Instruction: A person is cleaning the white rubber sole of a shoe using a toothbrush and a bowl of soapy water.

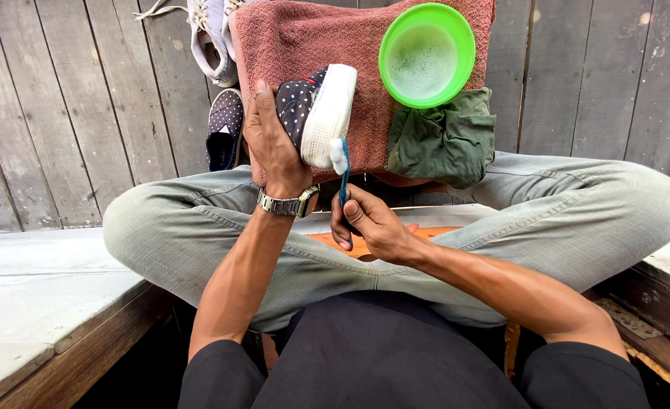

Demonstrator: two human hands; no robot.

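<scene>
Blue plastic toothbrush (344,170) sits pinched in our right hand (369,223), bristles on the white-soled polka-dot canvas shoe (316,113) gripped by our left hand (274,144); hard scrubbing could flick foam, or tip the green soapy bowl (426,54) beyond.

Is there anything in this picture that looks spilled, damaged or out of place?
Nothing stands out. The left hand holds a dotted shoe sole-side out, and the right hand holds a blue toothbrush against its white sole. The green bowl of foamy water sits upright on the pink towel, with no spill visible.
</scene>
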